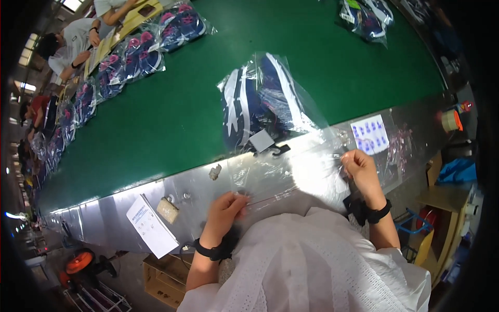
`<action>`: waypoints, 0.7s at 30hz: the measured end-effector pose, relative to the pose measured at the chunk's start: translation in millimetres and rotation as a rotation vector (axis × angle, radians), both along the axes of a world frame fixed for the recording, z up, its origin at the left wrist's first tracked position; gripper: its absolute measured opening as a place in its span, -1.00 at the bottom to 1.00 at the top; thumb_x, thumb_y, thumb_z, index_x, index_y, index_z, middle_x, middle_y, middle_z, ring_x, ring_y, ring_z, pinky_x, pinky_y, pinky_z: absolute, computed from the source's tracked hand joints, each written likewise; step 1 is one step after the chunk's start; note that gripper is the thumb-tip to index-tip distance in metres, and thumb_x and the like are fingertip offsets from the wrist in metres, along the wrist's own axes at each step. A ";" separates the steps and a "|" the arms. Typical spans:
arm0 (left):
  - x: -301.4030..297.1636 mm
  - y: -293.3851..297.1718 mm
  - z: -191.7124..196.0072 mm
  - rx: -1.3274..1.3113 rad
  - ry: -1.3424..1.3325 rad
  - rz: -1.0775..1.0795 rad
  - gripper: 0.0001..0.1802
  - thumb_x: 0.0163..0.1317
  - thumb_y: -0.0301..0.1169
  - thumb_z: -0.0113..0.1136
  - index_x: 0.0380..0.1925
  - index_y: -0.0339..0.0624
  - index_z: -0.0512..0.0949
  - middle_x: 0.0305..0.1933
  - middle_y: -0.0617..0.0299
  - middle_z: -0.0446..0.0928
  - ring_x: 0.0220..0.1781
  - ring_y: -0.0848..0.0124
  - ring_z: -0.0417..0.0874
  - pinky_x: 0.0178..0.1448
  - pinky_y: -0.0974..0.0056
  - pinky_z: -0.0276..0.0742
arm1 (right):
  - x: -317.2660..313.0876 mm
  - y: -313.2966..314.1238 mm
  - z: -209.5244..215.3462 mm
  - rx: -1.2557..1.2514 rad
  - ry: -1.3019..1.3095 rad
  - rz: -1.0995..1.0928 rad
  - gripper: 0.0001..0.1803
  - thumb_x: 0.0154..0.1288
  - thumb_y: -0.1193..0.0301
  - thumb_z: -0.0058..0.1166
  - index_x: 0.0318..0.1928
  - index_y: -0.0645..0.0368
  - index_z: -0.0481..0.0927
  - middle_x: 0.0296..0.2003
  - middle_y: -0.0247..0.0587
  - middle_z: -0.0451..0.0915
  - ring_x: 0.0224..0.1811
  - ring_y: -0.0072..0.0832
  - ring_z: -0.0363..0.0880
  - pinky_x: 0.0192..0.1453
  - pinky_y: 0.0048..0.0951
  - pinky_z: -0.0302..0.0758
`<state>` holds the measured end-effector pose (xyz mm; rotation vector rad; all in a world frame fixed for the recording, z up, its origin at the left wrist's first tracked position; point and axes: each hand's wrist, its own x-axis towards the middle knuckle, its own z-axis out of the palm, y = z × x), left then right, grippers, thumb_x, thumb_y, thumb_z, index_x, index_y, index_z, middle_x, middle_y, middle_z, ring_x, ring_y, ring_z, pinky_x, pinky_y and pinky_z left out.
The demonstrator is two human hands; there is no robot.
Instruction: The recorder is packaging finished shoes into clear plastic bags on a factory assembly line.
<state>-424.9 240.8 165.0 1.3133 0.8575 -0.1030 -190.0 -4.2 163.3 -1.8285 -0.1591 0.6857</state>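
We've got the left hand (224, 204) and right hand (358, 167) pinched shut on the open end of the clear bag (270, 130) holding navy shoes (249, 106) on the green belt's (156, 119) edge, and it'll probably tear if we yank unevenly.

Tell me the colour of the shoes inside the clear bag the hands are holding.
Dark navy blue with white stripes, seen in the head view: shoes in the clear bag.

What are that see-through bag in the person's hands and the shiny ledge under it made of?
The bag looks like thin clear plastic film: transparent, crinkled, glinting. The ledge appears to be sheet metal, perhaps steel, with a dull silvery sheen that mirrors light. Both hands, left and right, pinch the bag's edge.
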 end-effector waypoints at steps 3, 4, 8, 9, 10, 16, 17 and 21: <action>8.9 -10.0 2.8 -0.049 0.014 -0.050 -0.83 0.26 -0.38 0.06 -0.38 -0.25 0.57 -0.52 0.36 0.48 -0.49 0.63 0.44 -0.39 0.54 0.34 | -1.7 9.5 11.0 -0.312 -0.741 -0.010 -0.92 0.10 0.57 0.07 -0.36 0.25 0.46 -0.42 -0.21 0.48 -0.48 -0.42 0.43 -0.39 -0.44 0.36; 10.0 -11.4 2.0 -0.103 0.001 -0.056 -0.83 0.25 -0.40 0.07 -0.35 -0.27 0.58 -0.48 0.35 0.50 -0.44 0.62 0.46 -0.33 0.53 0.37 | -5.9 19.7 22.3 -0.318 -0.727 -0.013 -0.92 0.10 0.57 0.07 -0.36 0.25 0.46 -0.42 -0.21 0.48 -0.48 -0.42 0.43 -0.39 -0.44 0.36; 2.1 -12.2 -2.2 -0.063 -0.091 -0.103 -0.85 0.24 -0.44 0.08 -0.32 -0.29 0.58 -0.43 0.35 0.50 -0.38 0.61 0.46 -0.27 0.53 0.35 | -31.3 66.4 49.0 0.020 -1.023 0.374 -0.83 -0.07 0.60 0.15 -0.40 0.21 0.48 -0.42 -0.18 0.47 -0.34 -0.22 0.48 -0.25 -0.36 0.42; 2.1 -12.6 -2.9 -0.009 -0.157 -0.125 -0.86 0.23 -0.47 0.07 -0.31 -0.30 0.58 -0.40 0.34 0.50 -0.35 0.61 0.45 -0.23 0.52 0.34 | -45.6 78.7 45.6 0.112 -0.878 0.454 -0.83 -0.10 0.59 0.18 -0.43 0.20 0.49 -0.45 -0.21 0.48 -0.33 -0.24 0.48 -0.28 -0.38 0.44; 1.9 -13.1 -2.2 0.048 -0.224 -0.141 -0.87 0.22 -0.50 0.07 -0.30 -0.31 0.57 -0.37 0.34 0.49 -0.31 0.61 0.44 -0.20 0.52 0.33 | -55.4 89.7 39.9 0.198 -0.880 0.573 -0.83 -0.09 0.53 0.20 -0.41 0.18 0.51 -0.44 -0.23 0.48 -0.33 -0.27 0.49 -0.35 -0.39 0.44; 8.2 -18.8 10.9 0.179 -0.195 -0.225 -0.86 0.17 -0.59 0.04 -0.28 -0.29 0.55 -0.30 0.29 0.46 -0.21 0.56 0.45 -0.09 0.47 0.34 | -97.9 117.1 22.3 0.204 -0.924 0.730 -0.87 -0.08 0.44 0.15 -0.47 0.15 0.49 -0.51 -0.29 0.39 -0.44 -0.35 0.43 -0.47 -0.37 0.39; 7.6 -21.2 12.0 0.180 -0.195 -0.221 -0.86 0.17 -0.59 0.04 -0.28 -0.29 0.55 -0.30 0.29 0.46 -0.21 0.56 0.45 -0.09 0.47 0.34 | -99.4 116.1 20.9 0.191 -0.969 0.711 -0.88 -0.10 0.45 0.12 -0.49 0.16 0.46 -0.53 -0.29 0.37 -0.46 -0.36 0.41 -0.49 -0.38 0.38; 6.8 -24.4 14.8 0.029 -0.267 -0.230 -0.80 0.24 -0.52 -0.06 -0.19 -0.31 0.50 -0.26 0.27 0.47 -0.16 0.50 0.46 -0.02 0.45 0.35 | -96.1 108.9 25.9 0.125 -1.125 0.731 -0.89 -0.14 0.47 0.06 -0.52 0.17 0.43 -0.56 -0.29 0.33 -0.49 -0.40 0.38 -0.52 -0.42 0.35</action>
